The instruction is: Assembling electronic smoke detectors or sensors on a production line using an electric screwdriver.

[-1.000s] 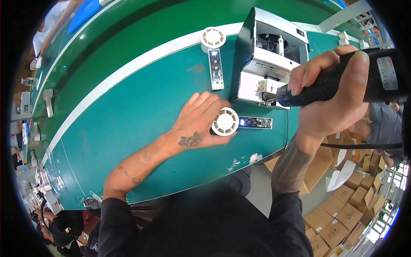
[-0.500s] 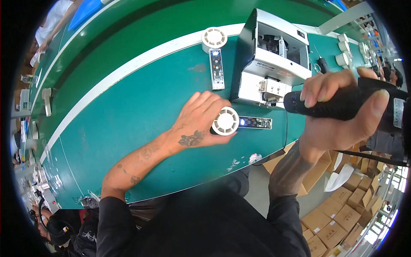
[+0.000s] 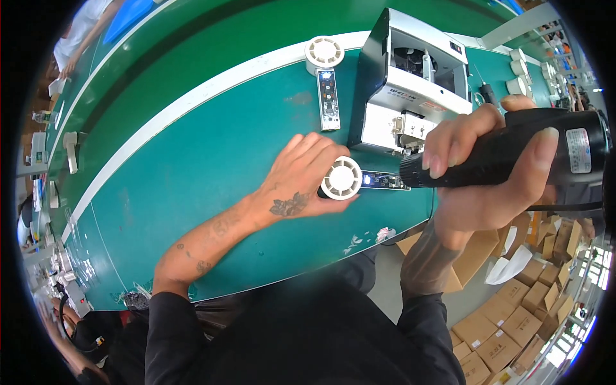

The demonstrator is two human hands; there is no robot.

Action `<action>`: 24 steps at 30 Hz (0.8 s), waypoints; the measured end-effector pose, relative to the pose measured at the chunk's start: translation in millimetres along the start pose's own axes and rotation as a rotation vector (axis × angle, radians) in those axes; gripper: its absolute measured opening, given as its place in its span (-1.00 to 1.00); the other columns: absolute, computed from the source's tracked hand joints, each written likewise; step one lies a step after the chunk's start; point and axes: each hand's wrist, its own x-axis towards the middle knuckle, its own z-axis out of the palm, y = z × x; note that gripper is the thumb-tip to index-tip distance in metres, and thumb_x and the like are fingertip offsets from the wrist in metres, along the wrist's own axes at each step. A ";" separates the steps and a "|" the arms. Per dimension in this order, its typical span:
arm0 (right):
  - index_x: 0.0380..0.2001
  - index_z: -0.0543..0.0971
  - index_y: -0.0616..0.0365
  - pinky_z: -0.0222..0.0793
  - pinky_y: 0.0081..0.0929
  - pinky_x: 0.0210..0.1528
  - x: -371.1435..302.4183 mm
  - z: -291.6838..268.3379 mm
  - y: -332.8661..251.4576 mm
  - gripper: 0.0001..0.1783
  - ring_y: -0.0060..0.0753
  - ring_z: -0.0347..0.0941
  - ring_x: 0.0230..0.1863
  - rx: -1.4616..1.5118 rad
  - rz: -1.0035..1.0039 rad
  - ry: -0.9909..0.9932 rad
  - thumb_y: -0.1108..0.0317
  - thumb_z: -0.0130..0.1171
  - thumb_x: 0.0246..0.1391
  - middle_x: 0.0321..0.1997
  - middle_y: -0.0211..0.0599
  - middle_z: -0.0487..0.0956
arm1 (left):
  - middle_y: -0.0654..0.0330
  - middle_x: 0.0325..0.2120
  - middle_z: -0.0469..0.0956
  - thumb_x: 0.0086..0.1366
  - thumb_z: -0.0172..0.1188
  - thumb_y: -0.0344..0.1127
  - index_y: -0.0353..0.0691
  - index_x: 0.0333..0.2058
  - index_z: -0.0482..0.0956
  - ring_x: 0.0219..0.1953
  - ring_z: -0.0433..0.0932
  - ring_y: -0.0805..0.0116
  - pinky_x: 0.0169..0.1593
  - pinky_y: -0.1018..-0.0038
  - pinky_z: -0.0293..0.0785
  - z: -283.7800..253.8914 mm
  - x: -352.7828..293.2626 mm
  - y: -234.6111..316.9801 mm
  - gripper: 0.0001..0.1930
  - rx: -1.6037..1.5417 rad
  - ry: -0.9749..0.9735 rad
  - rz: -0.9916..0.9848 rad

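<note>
My left hand (image 3: 307,174) is wrapped round a white round part with a slotted, spoked top (image 3: 342,178), holding it on the table. From its right side sticks out a narrow circuit board strip (image 3: 388,181) with a lit white-blue spot. My right hand (image 3: 478,163) grips a black electric screwdriver (image 3: 513,151), held almost level. Its nose hangs over the right end of the board, and a thin bit points left toward the lit spot. Whether the bit touches a screw is too small to tell.
A second white part (image 3: 325,52) with its board strip (image 3: 328,99) lies farther back. Beside it stands a silver and black screw feeder (image 3: 410,70). A thin-shafted black tool (image 3: 487,94) and several white cups (image 3: 516,85) are at the far right. Cardboard boxes (image 3: 497,353) cover the floor at right.
My right hand has brought the electric screwdriver left and slightly down, from beside the screw feeder to over the board strip. My left hand keeps its hold on the white part.
</note>
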 end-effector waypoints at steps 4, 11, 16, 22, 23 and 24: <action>0.09 0.36 0.16 0.28 -0.30 -0.63 -1.3 0.3 12.7 -0.30 -0.31 0.26 -0.76 -0.024 -0.036 -0.024 -0.33 -0.14 0.41 -0.69 -0.26 0.30 | 0.18 -0.20 0.54 0.01 0.58 -0.12 -0.23 -0.08 0.56 -0.13 0.50 0.19 -0.09 0.30 0.33 1.6 2.6 -0.4 -0.45 -0.007 0.001 0.018; 0.03 0.37 0.21 0.31 -0.26 -0.61 1.8 7.8 17.6 -0.36 -0.30 0.27 -0.76 -0.051 -0.023 -0.093 -0.24 -0.04 0.40 -0.70 -0.25 0.30 | 0.19 -0.19 0.54 0.01 0.58 -0.12 -0.23 -0.08 0.56 -0.12 0.50 0.19 -0.10 0.30 0.33 1.1 3.1 1.5 -0.44 -0.015 0.009 -0.006; -0.01 0.35 0.27 0.30 -0.31 -0.65 -1.2 11.2 18.9 -0.35 -0.31 0.27 -0.76 -0.011 -0.044 -0.119 -0.21 0.01 0.37 -0.71 -0.23 0.31 | 0.17 -0.19 0.54 0.00 0.58 -0.13 -0.24 -0.08 0.57 -0.11 0.50 0.18 -0.10 0.30 0.34 0.8 1.6 1.3 -0.44 -0.015 0.001 -0.013; -0.06 0.35 0.25 0.32 -0.31 -0.65 -0.9 7.0 28.6 -0.39 -0.32 0.29 -0.75 0.048 -0.108 -0.189 -0.18 0.07 0.37 -0.69 -0.22 0.33 | 0.17 -0.19 0.54 0.00 0.59 -0.13 -0.24 -0.08 0.57 -0.09 0.50 0.17 -0.09 0.29 0.34 1.7 2.0 1.6 -0.44 -0.037 0.005 -0.021; -0.06 0.35 0.25 0.32 -0.31 -0.65 -0.3 6.5 29.0 -0.39 -0.32 0.29 -0.75 0.047 -0.107 -0.188 -0.18 0.07 0.37 -0.69 -0.22 0.33 | 0.17 -0.19 0.54 0.00 0.59 -0.13 -0.24 -0.08 0.57 -0.09 0.50 0.17 -0.09 0.29 0.34 1.3 2.3 1.7 -0.44 -0.038 0.005 -0.021; -0.07 0.35 0.25 0.33 -0.33 -0.64 0.3 6.0 29.3 -0.41 -0.33 0.29 -0.75 0.034 -0.128 -0.219 -0.17 0.10 0.36 -0.68 -0.22 0.34 | 0.17 -0.18 0.55 0.00 0.59 -0.13 -0.24 -0.07 0.57 -0.09 0.50 0.17 -0.08 0.29 0.35 0.3 2.9 2.0 -0.43 -0.038 0.001 -0.023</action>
